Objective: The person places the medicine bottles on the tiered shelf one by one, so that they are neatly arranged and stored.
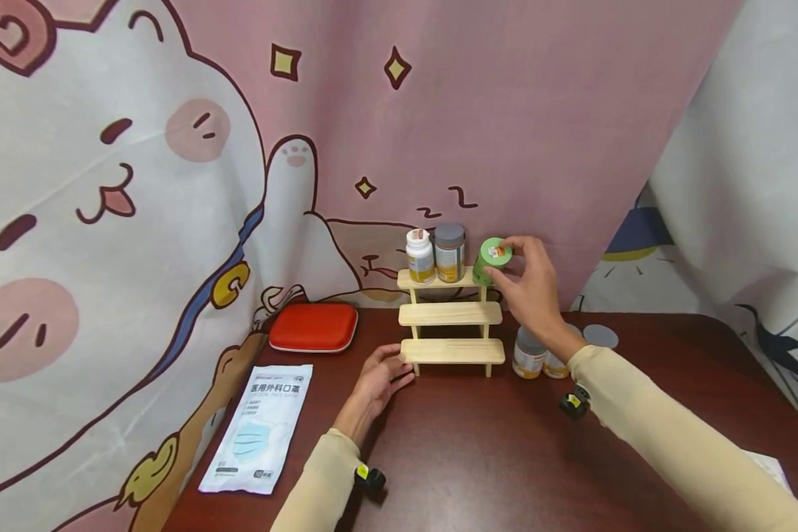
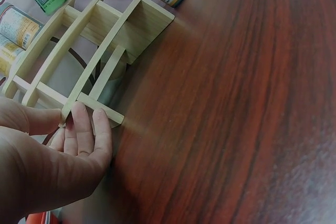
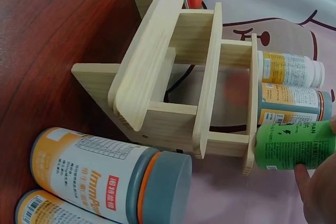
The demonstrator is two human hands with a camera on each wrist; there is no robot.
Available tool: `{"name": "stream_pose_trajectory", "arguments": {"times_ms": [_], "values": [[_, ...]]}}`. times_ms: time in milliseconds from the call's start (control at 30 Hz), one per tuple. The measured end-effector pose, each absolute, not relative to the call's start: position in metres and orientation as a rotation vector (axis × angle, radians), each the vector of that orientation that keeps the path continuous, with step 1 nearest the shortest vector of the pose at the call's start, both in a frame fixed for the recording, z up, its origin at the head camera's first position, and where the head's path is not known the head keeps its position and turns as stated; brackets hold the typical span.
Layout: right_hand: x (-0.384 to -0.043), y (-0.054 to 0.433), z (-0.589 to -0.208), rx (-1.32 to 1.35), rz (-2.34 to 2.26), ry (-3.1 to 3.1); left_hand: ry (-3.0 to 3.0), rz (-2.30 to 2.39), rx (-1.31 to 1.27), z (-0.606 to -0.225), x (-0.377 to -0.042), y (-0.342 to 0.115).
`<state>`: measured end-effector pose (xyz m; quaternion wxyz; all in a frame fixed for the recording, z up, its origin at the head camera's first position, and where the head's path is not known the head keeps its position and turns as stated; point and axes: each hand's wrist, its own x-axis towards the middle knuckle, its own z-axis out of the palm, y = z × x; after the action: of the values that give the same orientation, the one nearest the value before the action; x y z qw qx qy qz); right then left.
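Both arms reach forward, palms turned inward. With my left hand (image 1: 377, 380) I grip the left end of the bottom step of a small wooden stand (image 1: 451, 314), thumb on one side and fingers on the other. My right hand (image 1: 535, 292) is raised higher, thumb and fingers closed round a green bottle (image 1: 494, 253) at the right end of the top step; it leans slightly, and I cannot tell whether its base bears on the wood.

Beside it on that step stand a grey-lidded bottle (image 1: 449, 255) and a white bottle (image 1: 420, 256). Right of the stand are more grey-lidded jars (image 1: 528, 356), partly hidden by my right arm. To the left lie a red case (image 1: 313, 327) and a face-mask packet (image 1: 256, 428).

All this sits on a glossy reddish-brown table (image 1: 465, 451), before a pink and white cartoon cloth (image 1: 519, 111).
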<state>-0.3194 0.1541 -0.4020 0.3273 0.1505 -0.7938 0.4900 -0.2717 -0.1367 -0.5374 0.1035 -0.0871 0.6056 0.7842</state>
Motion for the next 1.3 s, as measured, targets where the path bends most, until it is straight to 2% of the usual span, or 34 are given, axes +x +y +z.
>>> {"name": "stream_pose_trajectory", "arguments": {"times_ms": [533,1300], "values": [[-0.338,0.148,-0.391,0.297,1.199,-2.116,1.777,2.310,-0.272,-0.534,-0.271,-0.137],[-0.361,0.147,-0.393,0.297,1.169,-2.160,1.758,2.312,-0.241,-0.535,-0.272,-0.138]]}}
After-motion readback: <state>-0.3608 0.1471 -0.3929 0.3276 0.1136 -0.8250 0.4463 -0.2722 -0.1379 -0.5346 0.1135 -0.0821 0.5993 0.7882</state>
